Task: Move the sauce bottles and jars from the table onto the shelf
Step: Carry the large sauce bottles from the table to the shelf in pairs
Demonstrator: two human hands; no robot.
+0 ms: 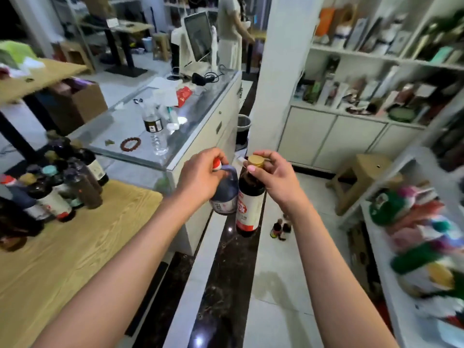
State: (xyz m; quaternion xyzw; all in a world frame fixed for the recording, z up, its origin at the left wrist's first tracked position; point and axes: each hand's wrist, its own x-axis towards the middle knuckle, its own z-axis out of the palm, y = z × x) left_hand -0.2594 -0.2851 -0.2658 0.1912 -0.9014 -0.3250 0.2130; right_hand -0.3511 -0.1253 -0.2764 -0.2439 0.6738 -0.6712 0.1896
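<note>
Two bottles carried over the floor

The left hand [200,175] grips a dark handled jug [224,194] with a red-and-white cap. Touching it, the right hand [275,178] pinches the gold cap of a tall dark bottle [248,204] with a red-and-white label. More sauce bottles [54,179] crowd the wooden bench [75,247].

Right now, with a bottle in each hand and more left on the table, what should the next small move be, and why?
Probably carry both toward the shelf on the right and set them down. The left hand holds the red-capped jug by its top, the right hand pinches the gold-capped bottle at its neck, and both hang over the floor, clear of the table.
</note>
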